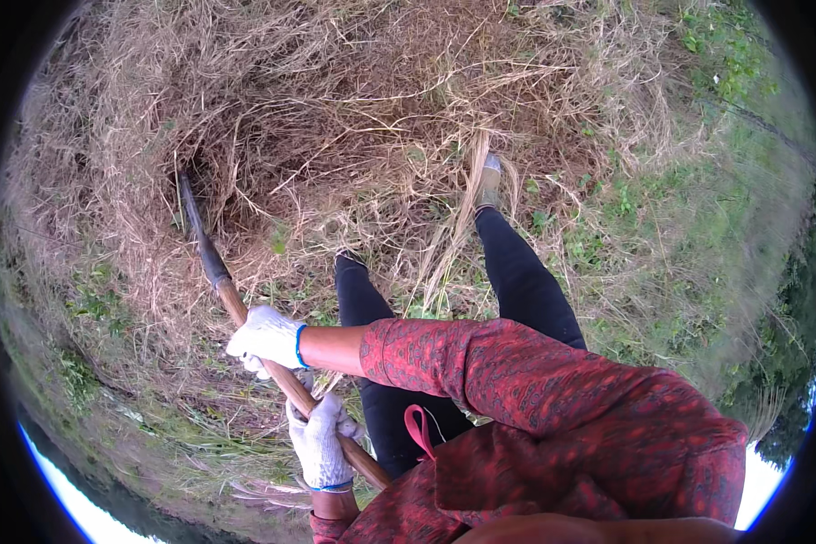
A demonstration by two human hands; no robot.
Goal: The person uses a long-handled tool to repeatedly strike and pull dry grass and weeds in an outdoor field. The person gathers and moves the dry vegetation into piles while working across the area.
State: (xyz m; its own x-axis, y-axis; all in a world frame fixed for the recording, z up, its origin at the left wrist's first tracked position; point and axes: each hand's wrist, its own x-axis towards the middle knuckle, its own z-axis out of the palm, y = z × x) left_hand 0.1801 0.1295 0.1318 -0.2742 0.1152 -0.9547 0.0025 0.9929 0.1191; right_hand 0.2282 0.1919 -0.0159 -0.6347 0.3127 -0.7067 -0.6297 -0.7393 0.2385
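Observation:
A long-handled tool (289, 384) with a wooden shaft and a dark metal head runs diagonally across the lower left. My right hand (266, 340), in a white knitted glove with a blue cuff edge, grips the shaft just below the metal socket. Lower on the same shaft, near my thigh, my left hand (323, 435) is closed around it in a matching glove. The metal head (200, 228) points up and left, and its far end is hidden in dry grass (224, 149), so its exact shape cannot be told.
Dry cut-looking stalks (394, 122) cover the ground ahead. My shoe (491, 180) stands among them, with a bundle of long straw (466, 211) lying against it. Green weeds (588, 245) grow at the right, and dark foliage (789, 326) lies beyond.

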